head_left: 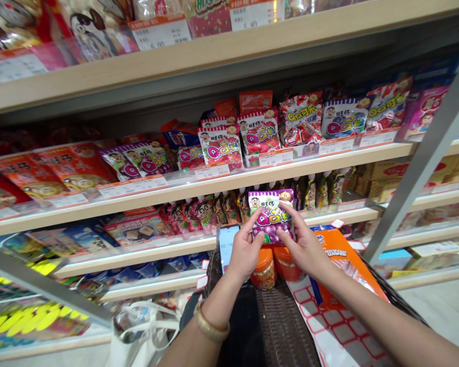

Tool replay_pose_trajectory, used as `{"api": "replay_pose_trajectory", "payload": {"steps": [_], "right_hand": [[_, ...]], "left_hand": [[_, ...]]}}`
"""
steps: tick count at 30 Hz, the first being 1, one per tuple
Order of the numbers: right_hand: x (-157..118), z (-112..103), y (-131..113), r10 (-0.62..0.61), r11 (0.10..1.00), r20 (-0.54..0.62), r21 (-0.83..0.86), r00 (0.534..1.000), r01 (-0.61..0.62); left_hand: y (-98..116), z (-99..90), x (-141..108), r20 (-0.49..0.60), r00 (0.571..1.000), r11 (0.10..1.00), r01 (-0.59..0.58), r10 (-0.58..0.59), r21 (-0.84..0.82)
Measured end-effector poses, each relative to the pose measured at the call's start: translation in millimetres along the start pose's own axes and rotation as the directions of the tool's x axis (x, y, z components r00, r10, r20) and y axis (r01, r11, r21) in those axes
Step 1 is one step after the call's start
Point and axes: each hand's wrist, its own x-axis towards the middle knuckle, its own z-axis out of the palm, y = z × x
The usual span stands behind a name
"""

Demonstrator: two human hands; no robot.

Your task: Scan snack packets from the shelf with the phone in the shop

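Both hands hold a small purple packet of grape gummy candy (272, 211), upright with its printed front facing me. My left hand (245, 250) pinches its left side, thumb low and index finger higher up. On the opposite edge my right hand (304, 242) grips in the same way. Below the packet are two orange-red tubs (263, 270) in a dark woven basket (279, 316). A phone with a lit screen (226, 244) stands by my left hand. Under my right forearm lies an orange wafer bag (346, 260).
Ahead, a shelf edge (313, 167) carries several gummy packets (220, 148) with price tags. Lower shelves hold more snacks. Slanting metal posts (416, 148) stand at right and lower left. A white bag (137, 331) hangs at lower left.
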Motion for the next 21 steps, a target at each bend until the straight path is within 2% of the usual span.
{"api": "replay_pose_trajectory", "payload": {"steps": [11,16,21], "right_hand": [[-1,8,-5,0.015,0.998,-0.004,-0.061,1.0,-0.015],[0,11,-11,0.03,0.996,-0.005,-0.083,1.0,-0.031],[-1,11,-16,0.068,0.992,0.027,-0.104,0.997,-0.065]], "left_hand": [[3,-3.4,-3,-0.121,0.988,0.995,0.098,-0.098,0.0],[3,-7.4,-2,-0.203,0.963,0.982,0.186,-0.178,0.024],[9,-4.8,-2,-0.297,0.933,0.968,0.237,-0.204,0.08]]}}
